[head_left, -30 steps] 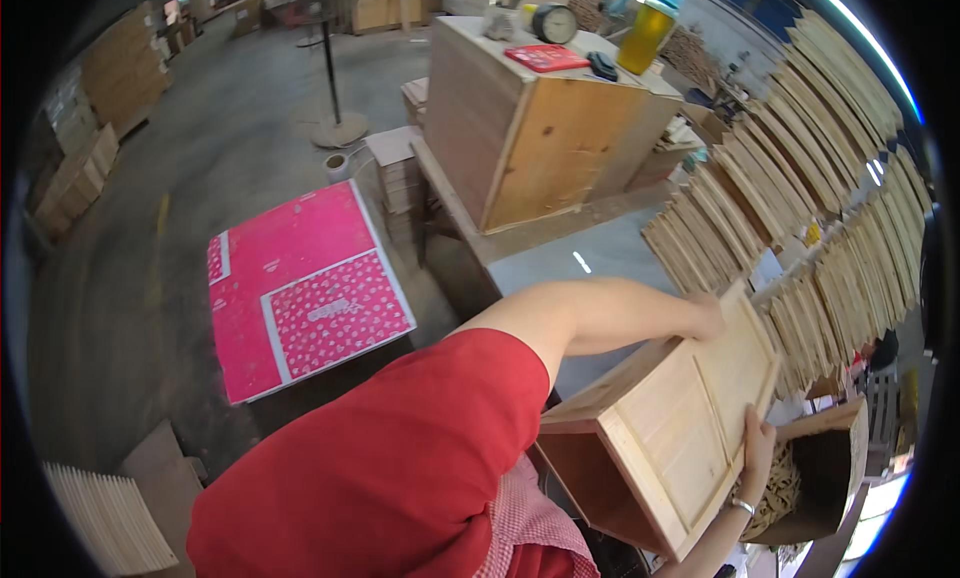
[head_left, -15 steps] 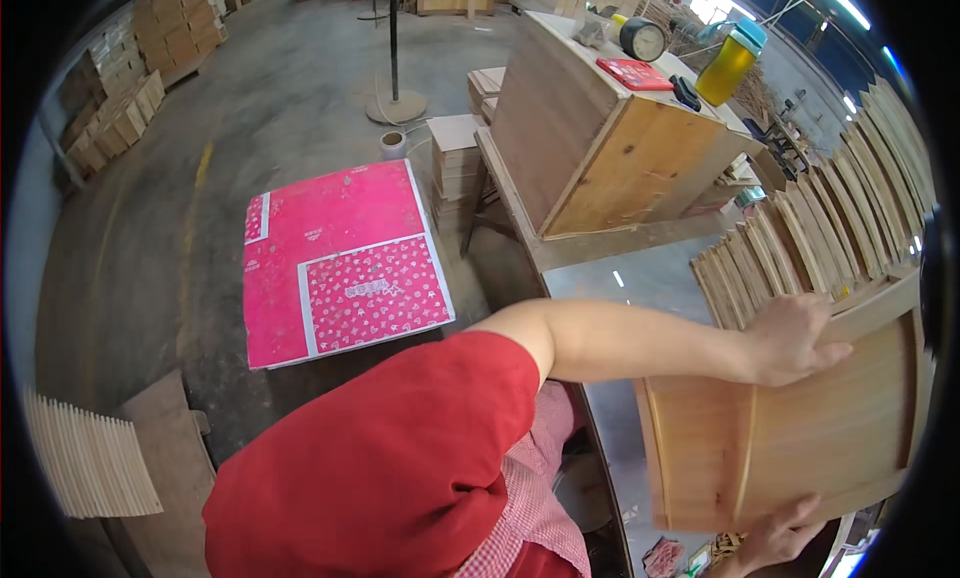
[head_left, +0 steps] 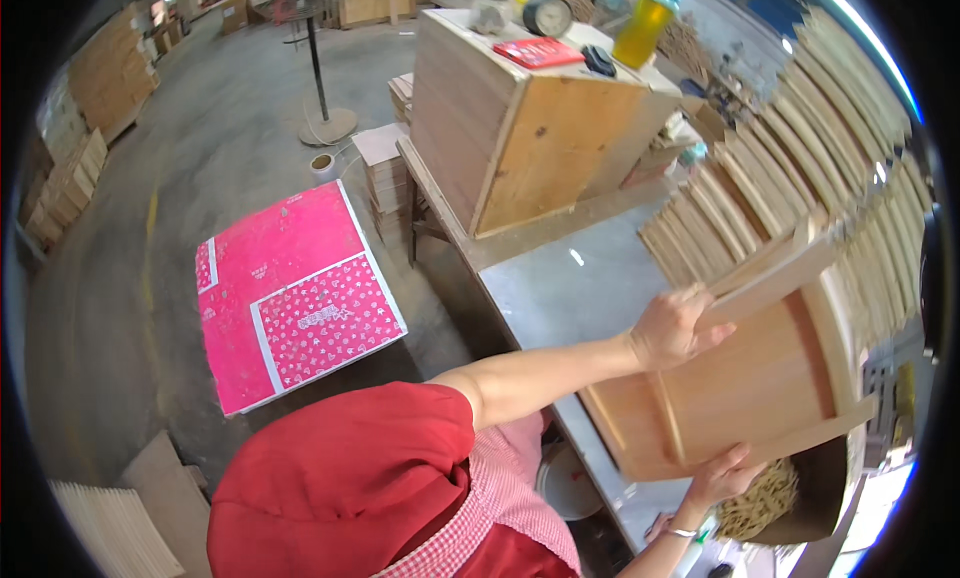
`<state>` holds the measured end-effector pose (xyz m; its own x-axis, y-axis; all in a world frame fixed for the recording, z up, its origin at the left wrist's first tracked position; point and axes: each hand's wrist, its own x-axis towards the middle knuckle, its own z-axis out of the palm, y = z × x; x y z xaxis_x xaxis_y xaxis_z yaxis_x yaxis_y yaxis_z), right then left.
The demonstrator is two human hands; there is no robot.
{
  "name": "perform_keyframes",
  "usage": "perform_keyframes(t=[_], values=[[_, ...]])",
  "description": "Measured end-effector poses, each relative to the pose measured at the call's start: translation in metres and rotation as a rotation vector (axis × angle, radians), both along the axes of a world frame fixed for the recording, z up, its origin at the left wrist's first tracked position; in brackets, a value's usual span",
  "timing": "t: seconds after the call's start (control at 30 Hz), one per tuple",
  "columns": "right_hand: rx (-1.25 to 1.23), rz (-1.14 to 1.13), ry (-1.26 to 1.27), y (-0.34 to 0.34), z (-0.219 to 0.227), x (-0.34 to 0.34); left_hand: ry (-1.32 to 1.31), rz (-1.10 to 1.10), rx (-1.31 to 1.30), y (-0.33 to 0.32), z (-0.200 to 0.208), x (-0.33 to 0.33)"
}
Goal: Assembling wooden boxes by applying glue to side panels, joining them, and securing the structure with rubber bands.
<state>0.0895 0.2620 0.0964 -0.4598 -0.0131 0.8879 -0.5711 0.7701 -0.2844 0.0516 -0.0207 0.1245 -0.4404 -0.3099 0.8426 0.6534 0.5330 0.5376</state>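
Open wooden box (head_left: 740,378): tilted, held above the near right edge of the grey workbench (head_left: 575,288). Left hand (head_left: 672,328) clamped on its upper rim; right hand (head_left: 728,475) gripping its lower edge. Slats (head_left: 800,168) stacked along far edge.

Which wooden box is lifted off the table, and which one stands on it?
The open wooden box between the left hand and right hand is lifted and tilted. The bigger closed box, bearing a yellow bottle, stands on the table.
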Motion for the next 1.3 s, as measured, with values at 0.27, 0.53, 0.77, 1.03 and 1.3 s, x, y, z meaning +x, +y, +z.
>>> perform_keyframes(t=[0.27, 0.53, 0.77, 1.03, 1.3], values=[[0.07, -0.068, -0.025, -0.006, -0.033, 0.011, 0.09, -0.062, -0.053, -0.005, -0.011, 0.008], [-0.489, 0.163, -0.306, 0.002, -0.031, 0.023, -0.296, -0.134, -0.208, -0.042, -0.019, 0.021], [-0.611, -0.051, -1.031, 0.018, -0.096, -0.036, 0.405, 0.077, -0.652, -0.025, 0.143, 0.045], [-0.769, 0.093, -0.856, 0.005, -0.096, -0.041, -0.077, -0.574, -1.113, 0.109, 0.213, 0.015], [-0.833, 0.219, -0.255, 0.005, 0.011, -0.062, -0.226, -0.706, -0.94, 0.119, 0.205, 0.018]])
